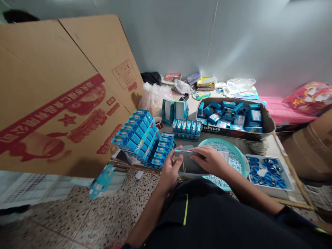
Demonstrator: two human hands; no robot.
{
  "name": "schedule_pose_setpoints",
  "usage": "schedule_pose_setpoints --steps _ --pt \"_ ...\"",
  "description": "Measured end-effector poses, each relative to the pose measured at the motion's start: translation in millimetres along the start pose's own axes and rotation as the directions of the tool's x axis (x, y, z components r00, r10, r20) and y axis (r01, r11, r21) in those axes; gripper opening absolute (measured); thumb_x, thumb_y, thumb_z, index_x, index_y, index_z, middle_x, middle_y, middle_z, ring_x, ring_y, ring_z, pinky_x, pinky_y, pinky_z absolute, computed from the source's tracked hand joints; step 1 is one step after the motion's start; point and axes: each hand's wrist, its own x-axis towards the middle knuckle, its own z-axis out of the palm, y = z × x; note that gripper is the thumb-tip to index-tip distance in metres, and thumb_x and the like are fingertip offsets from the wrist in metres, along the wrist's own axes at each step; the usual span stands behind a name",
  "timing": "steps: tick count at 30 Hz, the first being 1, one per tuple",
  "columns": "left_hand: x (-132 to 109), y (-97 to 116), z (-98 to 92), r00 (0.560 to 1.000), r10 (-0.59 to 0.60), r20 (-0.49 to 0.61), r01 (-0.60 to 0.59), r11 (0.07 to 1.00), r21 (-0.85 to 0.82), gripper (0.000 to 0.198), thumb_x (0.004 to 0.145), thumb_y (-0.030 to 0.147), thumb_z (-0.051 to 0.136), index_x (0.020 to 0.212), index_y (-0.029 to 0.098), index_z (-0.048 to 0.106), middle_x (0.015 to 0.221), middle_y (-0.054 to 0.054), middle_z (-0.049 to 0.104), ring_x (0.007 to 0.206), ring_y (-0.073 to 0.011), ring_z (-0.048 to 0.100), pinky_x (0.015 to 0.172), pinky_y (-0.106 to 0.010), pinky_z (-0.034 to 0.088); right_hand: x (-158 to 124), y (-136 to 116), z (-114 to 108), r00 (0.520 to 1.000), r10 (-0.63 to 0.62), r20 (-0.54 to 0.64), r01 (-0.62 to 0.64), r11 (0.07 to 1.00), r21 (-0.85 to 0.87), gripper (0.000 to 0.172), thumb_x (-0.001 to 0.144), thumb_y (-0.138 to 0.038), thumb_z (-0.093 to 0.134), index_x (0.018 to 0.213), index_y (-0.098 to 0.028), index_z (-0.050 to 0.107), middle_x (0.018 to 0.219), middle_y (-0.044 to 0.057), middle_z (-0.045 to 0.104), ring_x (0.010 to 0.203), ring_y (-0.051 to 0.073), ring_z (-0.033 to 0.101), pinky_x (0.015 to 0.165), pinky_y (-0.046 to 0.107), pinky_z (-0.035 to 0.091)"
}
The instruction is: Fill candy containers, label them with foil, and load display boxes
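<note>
Between my hands is a thin, see-through grey plastic piece (191,166), perhaps a bag or sleeve; its exact kind is unclear. My left hand (171,167) pinches its left edge between thumb and fingers. On the upper right edge, my right hand (210,159) is closed, with its fingers bent over the plastic. Just beyond the right forearm sits a turquoise basin (243,157) of small pale blue pieces, partly hidden by that arm. Blue boxes with round openings (161,152) lie in rows beside my left hand, and a short row of small blue boxes (186,127) stands behind both hands.
Tall stacked blue boxes (136,135) stand left, beside a large cardboard carton (64,93). A dark-sided carton (236,133) holds many loose blue boxes. At right, a white tray (281,173) carries blue ring-like parts. A cup (158,123) and clear bag (155,95) sit further back.
</note>
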Motion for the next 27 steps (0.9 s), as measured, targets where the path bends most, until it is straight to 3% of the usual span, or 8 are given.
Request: schedule_pose_setpoints --steps 2,5,9,12,18,21,24,27 --pt "2 3 -1.9 0.996 0.081 -0.032 -0.080 0.996 0.037 0.066 0.088 0.049 0.071 0.143 0.019 0.052 0.109 -0.010 0.073 0.098 -0.0209 0.070 0.087 -0.032 0.056 1 -2 2 0.998 0.055 0.035 -0.056 0.998 0.021 0.013 0.097 -0.021 0.062 0.092 -0.018 0.073 0.079 0.005 0.072 0.071 0.019 0.064 0.066 0.028 0.044" --pt "5 6 -8.8 0.980 0.196 -0.034 -0.188 0.970 0.156 0.050 0.087 0.045 0.072 0.128 0.017 0.064 0.107 -0.010 0.074 0.100 -0.0212 0.070 0.090 -0.032 0.055 1 -6 4 0.991 0.083 0.105 -0.093 0.992 0.088 0.016 0.096 -0.018 0.061 0.083 -0.018 0.071 0.071 0.003 0.068 0.065 0.015 0.059 0.062 0.026 0.038" --pt "8 6 -20.2 0.981 0.190 0.029 -0.188 0.921 0.340 0.030 0.089 0.046 0.069 0.096 0.018 0.078 0.092 -0.009 0.077 0.085 -0.0213 0.072 0.078 -0.032 0.058 2 -8 3 0.979 0.095 0.179 -0.129 0.973 0.190 0.023 0.096 -0.020 0.055 0.078 -0.018 0.069 0.068 0.001 0.063 0.061 0.013 0.053 0.060 0.025 0.036" --pt "10 8 -25.9 0.985 0.170 0.039 -0.170 0.884 0.436 0.028 0.087 0.044 0.070 0.095 0.019 0.079 0.092 -0.008 0.078 0.085 -0.0224 0.072 0.078 -0.031 0.057 4 -8 3 0.974 0.114 0.196 -0.161 0.957 0.242 0.027 0.096 -0.023 0.052 0.076 -0.017 0.068 0.066 0.001 0.061 0.061 0.013 0.052 0.060 0.025 0.035" --pt "11 19 -29.4 0.973 0.156 0.172 -0.227 0.792 0.567 0.025 0.092 0.038 0.062 0.087 0.018 0.076 0.087 -0.005 0.076 0.084 -0.0201 0.070 0.080 -0.029 0.053 5 -12 6 0.970 0.122 0.212 -0.180 0.943 0.281 0.029 0.096 -0.026 0.052 0.075 -0.017 0.070 0.065 0.003 0.063 0.060 0.015 0.053 0.056 0.026 0.036" --pt "13 14 -31.1 0.987 0.107 0.121 -0.155 0.840 0.520 0.032 0.093 0.045 0.061 0.088 0.017 0.076 0.086 -0.006 0.075 0.083 -0.0201 0.069 0.076 -0.029 0.052 5 -15 13 0.973 0.149 0.175 -0.187 0.956 0.228 0.021 0.095 -0.024 0.056 0.085 -0.017 0.074 0.073 0.005 0.069 0.063 0.016 0.057 0.058 0.028 0.040" --pt "15 4 -33.8 1.000 0.002 0.024 -0.010 0.943 0.333 0.042 0.087 0.055 0.067 0.094 0.014 0.076 0.085 -0.008 0.075 0.077 -0.0193 0.068 0.069 -0.027 0.052 5 -14 19 0.981 0.157 0.116 -0.179 0.960 0.215 0.021 0.095 -0.025 0.059 0.107 -0.016 0.074 0.086 0.007 0.074 0.071 0.019 0.064 0.066 0.030 0.047" --pt "14 -2 -36.1 0.998 -0.058 0.010 0.055 0.978 0.203 0.053 0.075 0.057 0.079 0.105 0.013 0.075 0.084 -0.008 0.075 0.072 -0.0176 0.067 0.066 -0.026 0.052 5 -10 22 0.990 0.125 0.068 -0.138 0.959 0.247 0.019 0.095 -0.023 0.059 0.103 -0.017 0.075 0.089 0.008 0.075 0.076 0.021 0.067 0.070 0.031 0.051"
